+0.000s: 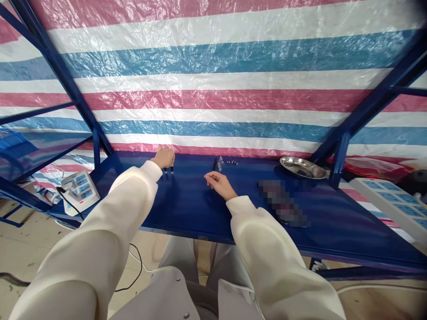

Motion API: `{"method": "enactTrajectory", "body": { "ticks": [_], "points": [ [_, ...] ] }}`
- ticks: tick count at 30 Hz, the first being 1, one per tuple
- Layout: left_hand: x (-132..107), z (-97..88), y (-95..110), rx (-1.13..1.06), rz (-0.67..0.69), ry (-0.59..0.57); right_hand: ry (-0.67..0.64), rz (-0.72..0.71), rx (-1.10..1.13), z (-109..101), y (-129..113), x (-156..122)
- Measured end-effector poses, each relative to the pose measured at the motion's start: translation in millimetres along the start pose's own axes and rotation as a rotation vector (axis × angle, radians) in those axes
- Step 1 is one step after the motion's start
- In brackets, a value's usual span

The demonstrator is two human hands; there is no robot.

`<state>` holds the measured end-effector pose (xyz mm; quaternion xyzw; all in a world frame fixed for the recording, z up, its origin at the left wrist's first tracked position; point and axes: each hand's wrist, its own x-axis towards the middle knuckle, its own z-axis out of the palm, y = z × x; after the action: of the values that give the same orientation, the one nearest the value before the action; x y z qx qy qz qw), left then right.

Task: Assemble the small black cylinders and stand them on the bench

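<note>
At the left of the blue bench, my left hand (164,157) reaches down with its fingers closed at the top of a small black cylinder (172,170). A second black cylinder (166,170) stands beside it, partly under the hand. My right hand (219,184) hovers over the middle of the bench, thumb and fingertips together; anything between them is too small to make out. Just beyond it lie several black pieces (215,164), a group of clear pieces (220,163) and a short row of small shiny metal parts (232,163).
A shiny metal dish (303,169) sits at the back right of the bench (190,204). Nearer is a dark, pixelated flat object (283,203). Power strips stand left (81,192) and right (393,200). Blue frame posts (340,155) and a striped plastic sheet (213,100) bound the bench.
</note>
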<state>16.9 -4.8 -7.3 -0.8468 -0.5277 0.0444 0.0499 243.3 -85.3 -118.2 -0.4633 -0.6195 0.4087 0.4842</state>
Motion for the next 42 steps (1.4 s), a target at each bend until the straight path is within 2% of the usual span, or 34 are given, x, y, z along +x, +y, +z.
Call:
{"method": "enactTrajectory", "body": {
  "ticks": [11, 19, 28, 31, 34, 37, 39, 42],
  "points": [
    [0, 7.5, -12, 0.046, -0.067, -0.019, -0.007, -0.011, -0.055, -2, 4, 1],
    [1, 12.0, -14, -0.014, -0.079, 0.041, 0.015, -0.005, -0.014, -2, 0, -1],
    [1, 12.1, -15, -0.113, -0.108, 0.036, 0.015, -0.013, -0.027, -3, -1, -1],
    [-1, 7.4, -13, -0.096, -0.122, 0.070, 0.063, -0.038, -0.100, -4, -1, -1],
    [-5, 1.7, 1, -0.078, -0.067, 0.214, 0.188, -0.055, -0.342, -7, 0, -2],
    [-10, 3.6, 32, -0.132, 0.118, 0.336, 0.242, -0.018, -0.669, -9, -1, -2],
    [-12, 12.4, 58, -0.161, 0.278, 0.322, 0.217, 0.029, -0.836, -9, -2, -3],
    [-10, 33.4, 96, -0.174, 0.352, 0.275, 0.217, 0.116, -0.997, -9, -4, -4]
  ]
}}
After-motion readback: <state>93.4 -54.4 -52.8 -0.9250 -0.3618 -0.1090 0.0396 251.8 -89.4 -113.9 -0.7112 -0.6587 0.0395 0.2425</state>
